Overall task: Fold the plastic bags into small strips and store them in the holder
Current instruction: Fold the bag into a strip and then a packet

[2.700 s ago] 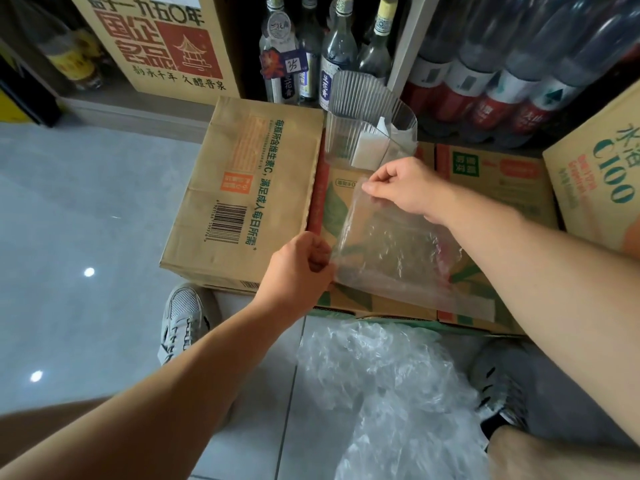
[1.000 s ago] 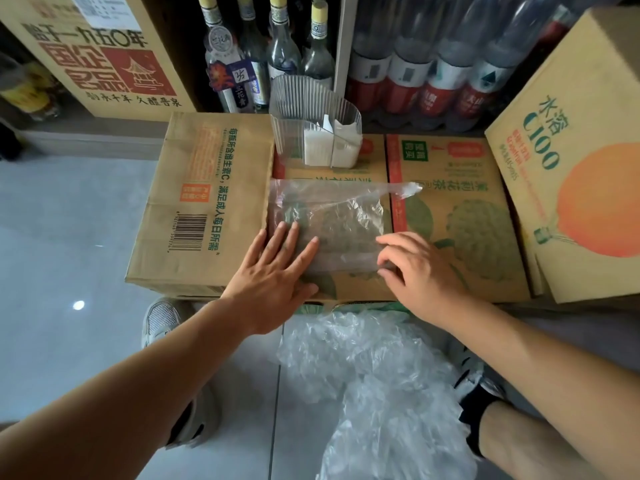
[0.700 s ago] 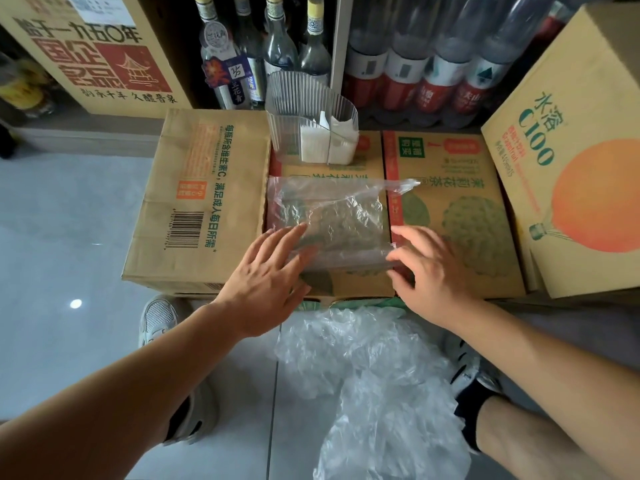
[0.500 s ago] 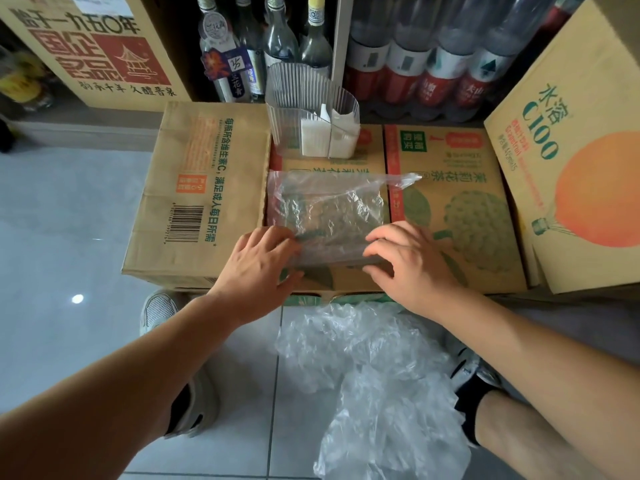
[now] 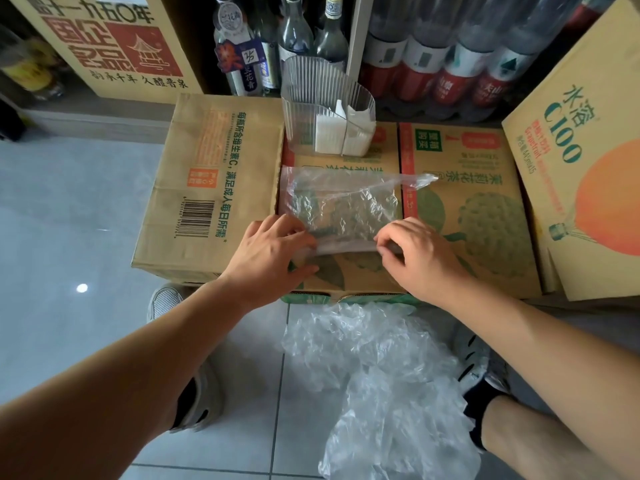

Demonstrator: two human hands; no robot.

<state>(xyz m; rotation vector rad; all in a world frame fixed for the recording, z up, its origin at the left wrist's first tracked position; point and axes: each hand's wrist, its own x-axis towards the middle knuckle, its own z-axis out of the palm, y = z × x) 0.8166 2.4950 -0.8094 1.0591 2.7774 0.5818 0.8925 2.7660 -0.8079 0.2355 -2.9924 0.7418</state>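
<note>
Floor pile: a crumpled heap of clear plastic bags (image 5: 377, 375) lies on the tiled floor (image 5: 69, 220), just in front of the cartons and right beside the person's right shoe (image 5: 481, 362).
Left hand: the left hand (image 5: 273, 251) has its fingers curled on the near left corner of the bag, grasping it.
Right hand: the right hand (image 5: 419, 254) is doing the same at the near right corner, pinching the edge between thumb and fingers.
Task bag: one clear, wrinkly plastic bag (image 5: 343, 202) is spread flat on top of the green-printed carton (image 5: 467, 216), with its near edge lifted and rolled up a little between the two hands.
Next door: a plain brown carton (image 5: 211, 188) with a barcode sits touching the green one's left side.
Holder: a clear ribbed holder (image 5: 311, 98) stands upright at the far edge of the green carton, just past the bag.
In the holder: a few folded white strips (image 5: 341, 136) stand packed into its right half; the left half looks see-through.
Far right: an orange-and-tan box (image 5: 581, 168) leans in, tilted.
Way back: glass bottles (image 5: 294, 36) and red-labelled plastic bottles (image 5: 453, 74) are lined up behind the holder.
</note>
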